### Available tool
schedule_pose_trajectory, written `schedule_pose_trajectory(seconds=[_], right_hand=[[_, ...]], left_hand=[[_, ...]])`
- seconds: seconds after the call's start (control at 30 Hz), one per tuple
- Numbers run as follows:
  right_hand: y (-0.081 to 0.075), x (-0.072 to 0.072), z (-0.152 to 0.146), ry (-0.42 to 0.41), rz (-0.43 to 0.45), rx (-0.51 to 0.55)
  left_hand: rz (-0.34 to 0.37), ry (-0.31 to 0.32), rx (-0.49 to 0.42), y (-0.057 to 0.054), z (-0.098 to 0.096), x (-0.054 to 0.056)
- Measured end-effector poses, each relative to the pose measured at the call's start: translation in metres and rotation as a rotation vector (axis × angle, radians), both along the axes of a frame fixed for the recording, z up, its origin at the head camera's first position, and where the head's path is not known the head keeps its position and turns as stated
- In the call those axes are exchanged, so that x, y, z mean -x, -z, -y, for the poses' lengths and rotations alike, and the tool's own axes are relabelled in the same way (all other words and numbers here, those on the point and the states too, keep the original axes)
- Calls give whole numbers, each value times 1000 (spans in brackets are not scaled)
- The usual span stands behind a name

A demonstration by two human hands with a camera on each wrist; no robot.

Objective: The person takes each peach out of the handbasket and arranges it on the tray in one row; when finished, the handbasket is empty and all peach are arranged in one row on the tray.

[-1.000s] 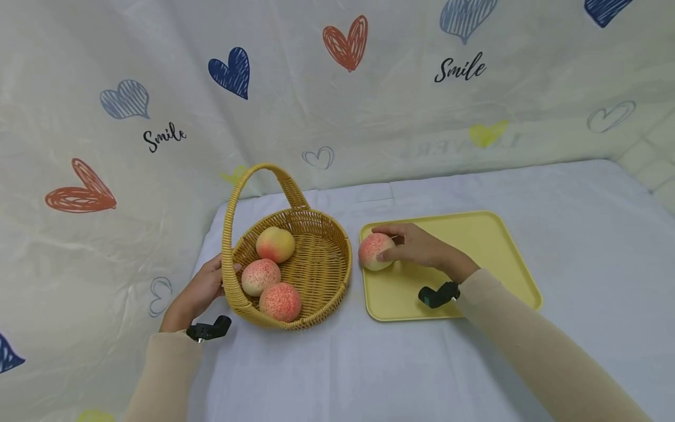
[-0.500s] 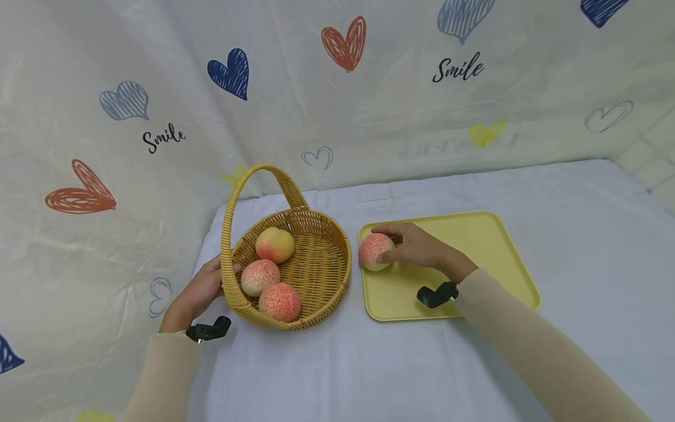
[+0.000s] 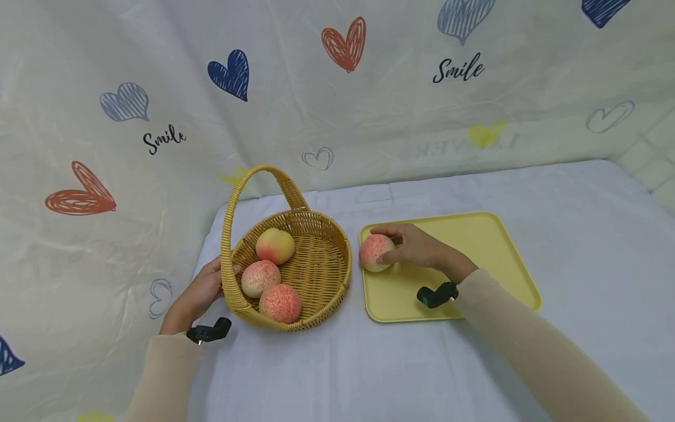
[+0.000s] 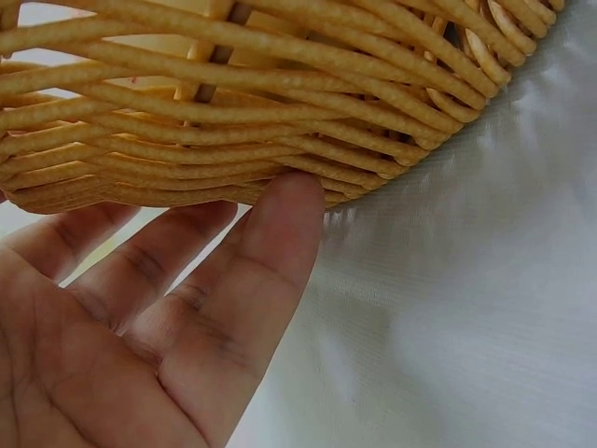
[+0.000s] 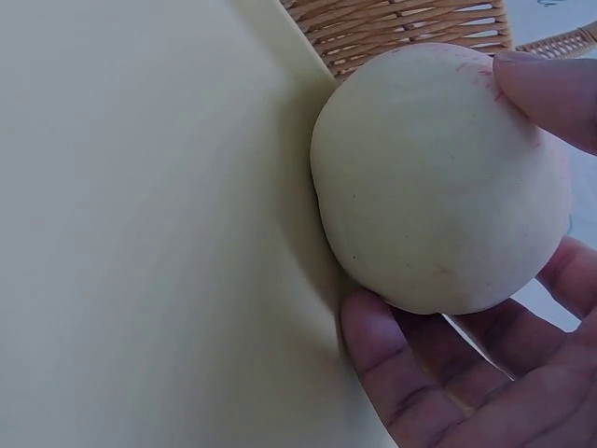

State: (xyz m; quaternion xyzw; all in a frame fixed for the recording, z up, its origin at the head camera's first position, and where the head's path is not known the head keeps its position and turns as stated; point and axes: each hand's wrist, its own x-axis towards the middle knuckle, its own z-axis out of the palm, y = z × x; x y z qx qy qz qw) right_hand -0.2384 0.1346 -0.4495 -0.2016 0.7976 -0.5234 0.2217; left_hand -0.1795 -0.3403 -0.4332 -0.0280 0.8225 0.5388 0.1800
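Note:
A round wicker basket (image 3: 329, 258) with a tall arched handle holds three peaches, among them a yellow and red one (image 3: 275, 245). At the basket's left side my left hand (image 3: 203, 288) holds it by the wall, fingertips on the weave in the left wrist view. My right hand (image 3: 416, 249) grips another peach (image 3: 371, 252) at the left end of a yellow tray (image 3: 474, 234). In the right wrist view, that peach's pale side faces the camera, with the thumb on top and fingers curled underneath. Part of the peach is hidden by the hand in the head view.
White cloth (image 3: 337, 375) covers the table under the basket and tray. Behind stands a pale curtain (image 3: 390, 105) printed with hearts and lettering. A narrow strip of cloth separates the basket from the tray's left edge.

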Motion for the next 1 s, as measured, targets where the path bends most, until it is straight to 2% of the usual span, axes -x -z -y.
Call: schedule_pose_trajectory(seconds=[0.5, 0.67, 0.83, 1.0], right_hand=[[2, 2, 8, -23, -7, -12], [2, 2, 8, -31, -48, -40], [-9, 1, 8, -5, -102, -73], [-32, 1, 14, 41, -194, -59]], left_hand=[[8, -8, 34, 3, 6, -6], [5, -7, 35, 4, 8, -6], [-5, -3, -4, 5, 7, -2], [-19, 13, -7, 6, 4, 4]])
